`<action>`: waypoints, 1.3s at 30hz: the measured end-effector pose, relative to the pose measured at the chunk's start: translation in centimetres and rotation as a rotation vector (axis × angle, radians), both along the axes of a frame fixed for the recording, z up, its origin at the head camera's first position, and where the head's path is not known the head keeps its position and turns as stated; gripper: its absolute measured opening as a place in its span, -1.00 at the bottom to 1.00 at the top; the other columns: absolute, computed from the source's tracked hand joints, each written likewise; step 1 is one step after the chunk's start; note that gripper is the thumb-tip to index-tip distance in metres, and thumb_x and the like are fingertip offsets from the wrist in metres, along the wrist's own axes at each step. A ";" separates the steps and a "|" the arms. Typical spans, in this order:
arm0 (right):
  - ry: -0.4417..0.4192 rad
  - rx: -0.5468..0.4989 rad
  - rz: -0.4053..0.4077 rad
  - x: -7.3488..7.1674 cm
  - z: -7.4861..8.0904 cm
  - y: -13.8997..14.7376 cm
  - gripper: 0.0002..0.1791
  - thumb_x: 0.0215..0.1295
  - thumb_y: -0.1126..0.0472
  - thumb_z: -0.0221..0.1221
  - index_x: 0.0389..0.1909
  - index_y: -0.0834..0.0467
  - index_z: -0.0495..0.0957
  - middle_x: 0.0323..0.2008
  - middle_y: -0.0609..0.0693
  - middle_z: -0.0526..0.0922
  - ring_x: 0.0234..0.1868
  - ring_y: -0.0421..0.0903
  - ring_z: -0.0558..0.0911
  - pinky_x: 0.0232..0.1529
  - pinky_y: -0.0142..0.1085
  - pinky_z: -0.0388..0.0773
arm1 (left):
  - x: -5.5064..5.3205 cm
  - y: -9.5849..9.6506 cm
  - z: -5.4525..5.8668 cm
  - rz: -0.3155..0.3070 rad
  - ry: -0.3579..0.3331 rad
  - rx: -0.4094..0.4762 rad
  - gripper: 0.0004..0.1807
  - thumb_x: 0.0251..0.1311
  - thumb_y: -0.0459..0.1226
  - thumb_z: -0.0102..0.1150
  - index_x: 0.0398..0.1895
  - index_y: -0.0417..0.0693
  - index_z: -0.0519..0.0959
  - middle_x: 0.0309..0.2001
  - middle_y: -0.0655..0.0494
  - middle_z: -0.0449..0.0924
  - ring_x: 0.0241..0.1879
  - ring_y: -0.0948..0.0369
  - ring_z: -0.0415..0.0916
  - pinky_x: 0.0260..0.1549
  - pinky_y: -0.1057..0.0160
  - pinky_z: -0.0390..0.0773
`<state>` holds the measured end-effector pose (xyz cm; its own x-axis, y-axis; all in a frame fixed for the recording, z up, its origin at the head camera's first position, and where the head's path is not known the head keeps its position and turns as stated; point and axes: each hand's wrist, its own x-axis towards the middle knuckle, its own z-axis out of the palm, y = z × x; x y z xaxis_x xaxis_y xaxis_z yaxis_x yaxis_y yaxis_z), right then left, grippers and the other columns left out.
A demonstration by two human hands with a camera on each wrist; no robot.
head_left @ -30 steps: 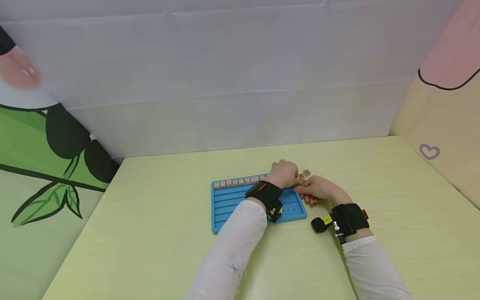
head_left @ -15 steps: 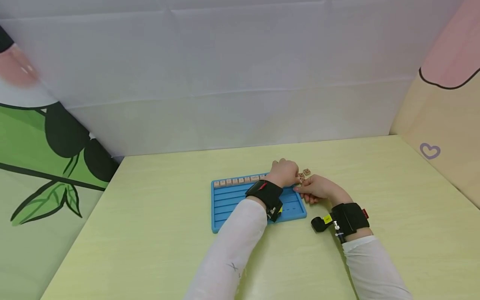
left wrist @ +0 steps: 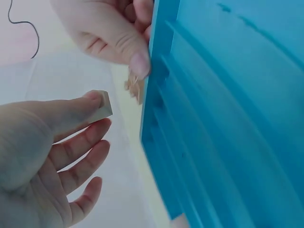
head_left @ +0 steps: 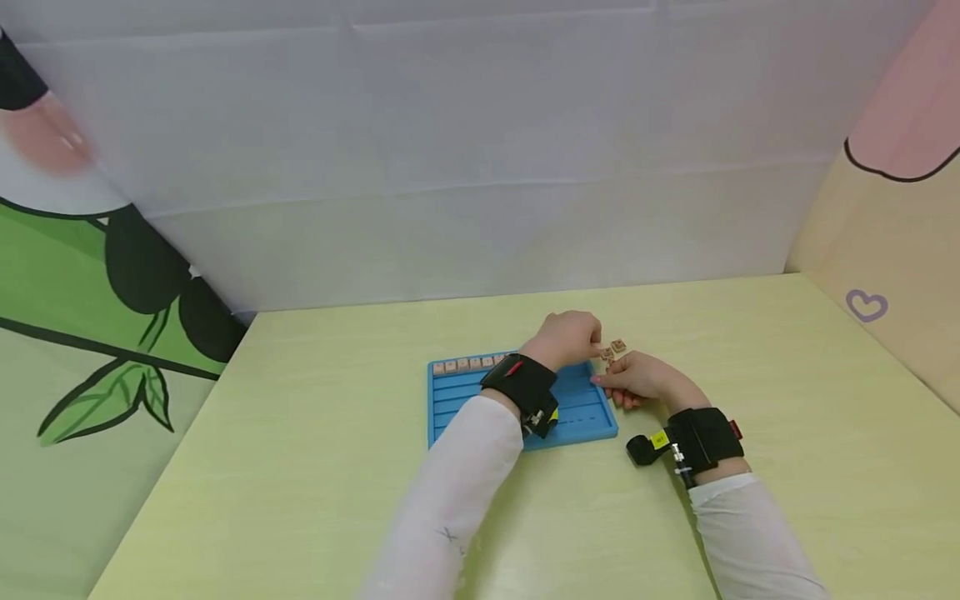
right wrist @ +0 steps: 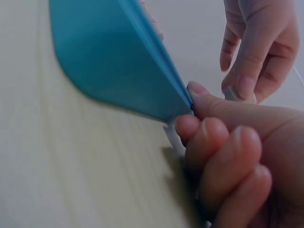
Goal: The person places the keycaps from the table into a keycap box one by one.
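My left hand (head_left: 561, 338) is over the far right part of a blue ridged tray (head_left: 581, 404). Thumb and index finger pinch a small pale wooden tile (left wrist: 105, 108), held apart from the tray in the left wrist view, while the other fingers are loosely bent. At the tray's right edge, my right hand (head_left: 641, 377) grips the rim, thumb on top and curled fingers below, as the right wrist view shows. A row of several wooden tiles (head_left: 462, 365) fills the far groove from the left; my left hand and wrist hide part of that groove.
Several loose wooden tiles (head_left: 617, 345) lie on the pale yellow table (head_left: 300, 450), just beyond my right hand. A white cloth wall (head_left: 480, 242) stands along the table's far edge. Each wrist wears a black strap (head_left: 702, 440) with a small camera.
My left hand and forearm have shifted slightly left and away from me, and the hand has turned a little. The right hand keeps its grip on the tray's edge.
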<state>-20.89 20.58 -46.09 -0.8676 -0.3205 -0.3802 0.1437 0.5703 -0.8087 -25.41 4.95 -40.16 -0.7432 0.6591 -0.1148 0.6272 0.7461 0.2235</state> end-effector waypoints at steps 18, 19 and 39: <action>0.020 0.048 0.005 -0.5 -0.2 -0.8 -0.59 0.37 0.05 0.09 -0.66 0.14 0.51 -0.77 -0.14 0.42 -0.74 -0.28 0.37 -0.63 -0.43 0.32 | 0.4 -6.7 1.5 0.043 -0.068 0.129 -0.77 0.37 -0.23 0.01 -0.02 -0.12 0.53 -0.12 0.00 0.58 -0.22 0.14 0.48 -0.17 0.24 0.46; 0.026 0.052 0.006 -0.5 -0.2 -0.8 -0.59 0.37 0.05 0.08 -0.66 0.15 0.51 -0.77 -0.14 0.43 -0.74 -0.28 0.37 -0.63 -0.44 0.32 | 0.4 -7.0 1.7 0.036 -0.072 0.134 -0.74 0.37 -0.23 0.00 0.04 -0.12 0.52 -0.09 -0.01 0.58 -0.19 0.14 0.50 -0.14 0.23 0.47; 0.008 0.028 -0.006 -0.4 0.2 -0.7 -0.59 0.38 0.05 0.07 -0.64 0.16 0.53 -0.78 -0.15 0.42 -0.76 -0.28 0.34 -0.64 -0.44 0.31 | 1.2 -8.8 1.9 0.014 -0.179 0.204 -0.79 0.35 -0.27 0.03 -0.08 -0.17 0.58 -0.19 0.03 0.58 -0.25 0.14 0.46 -0.18 0.23 0.44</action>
<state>-21.29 19.90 -45.91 -0.8726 -0.3046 -0.3818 0.1407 0.5917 -0.7938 -24.16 -3.85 -38.31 -0.7320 0.6722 -0.1113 0.5541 0.6823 0.4768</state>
